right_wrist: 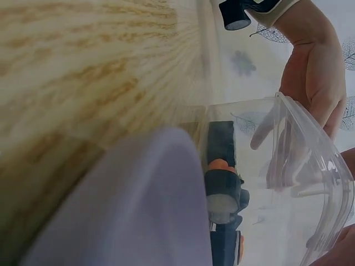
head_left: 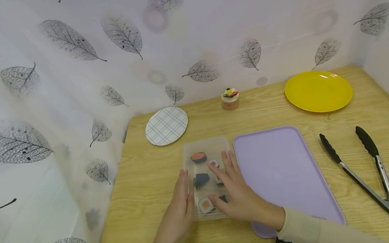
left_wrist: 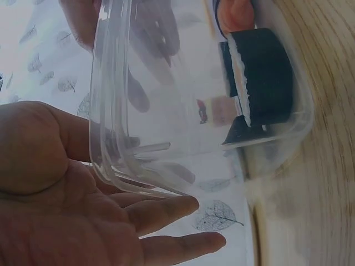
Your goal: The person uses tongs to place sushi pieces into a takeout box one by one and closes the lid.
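A clear plastic container (head_left: 205,145) with a see-through lid stands on the table, and several sushi pieces lie inside. Among them are an orange-topped piece (head_left: 199,157) wrapped in dark seaweed and a white roll (head_left: 205,204) with an orange centre. Along the container's left side lies my left hand (head_left: 176,215), its fingers extended; the left wrist view shows them at the lid's rim (left_wrist: 113,160). My right hand (head_left: 239,194) rests on the lid with spread fingers. Dark-wrapped sushi (left_wrist: 260,77) shows through the wall.
Right of the container lies a lilac tray (head_left: 275,168), with black-tipped tongs (head_left: 367,187) spread farther right. A checked plate (head_left: 166,126), a small toy cake (head_left: 230,99) and a yellow plate (head_left: 318,91) sit along the back, near a leaf-patterned curtain (head_left: 221,30).
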### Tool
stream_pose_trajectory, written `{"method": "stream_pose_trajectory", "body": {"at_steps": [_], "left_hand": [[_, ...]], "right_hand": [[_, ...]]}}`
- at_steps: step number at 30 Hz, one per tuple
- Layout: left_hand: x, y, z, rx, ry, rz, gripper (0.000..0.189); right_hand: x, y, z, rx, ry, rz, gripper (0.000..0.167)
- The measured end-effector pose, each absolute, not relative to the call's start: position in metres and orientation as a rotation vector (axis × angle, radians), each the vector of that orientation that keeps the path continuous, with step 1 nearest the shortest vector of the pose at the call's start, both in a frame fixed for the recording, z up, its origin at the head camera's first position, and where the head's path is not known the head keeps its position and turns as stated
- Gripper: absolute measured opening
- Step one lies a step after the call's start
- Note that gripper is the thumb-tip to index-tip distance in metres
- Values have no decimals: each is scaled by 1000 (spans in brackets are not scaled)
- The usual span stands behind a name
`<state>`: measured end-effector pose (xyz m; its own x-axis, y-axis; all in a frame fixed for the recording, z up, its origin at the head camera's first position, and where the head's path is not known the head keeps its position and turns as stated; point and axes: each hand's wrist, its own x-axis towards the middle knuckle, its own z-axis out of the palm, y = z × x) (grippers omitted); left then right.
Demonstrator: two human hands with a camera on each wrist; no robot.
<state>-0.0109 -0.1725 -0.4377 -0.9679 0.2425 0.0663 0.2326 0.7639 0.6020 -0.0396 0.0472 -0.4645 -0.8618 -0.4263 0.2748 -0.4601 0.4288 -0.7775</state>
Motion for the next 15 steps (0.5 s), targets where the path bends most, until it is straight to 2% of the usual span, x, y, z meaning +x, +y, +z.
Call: {"method": "stream_pose_trajectory", "body": {"at_steps": [15], "left_hand": [[-6,-176,-431,349,2896,870,61]], "right_hand": [[-39,55,-463,816,-2703,1369,85]]}}
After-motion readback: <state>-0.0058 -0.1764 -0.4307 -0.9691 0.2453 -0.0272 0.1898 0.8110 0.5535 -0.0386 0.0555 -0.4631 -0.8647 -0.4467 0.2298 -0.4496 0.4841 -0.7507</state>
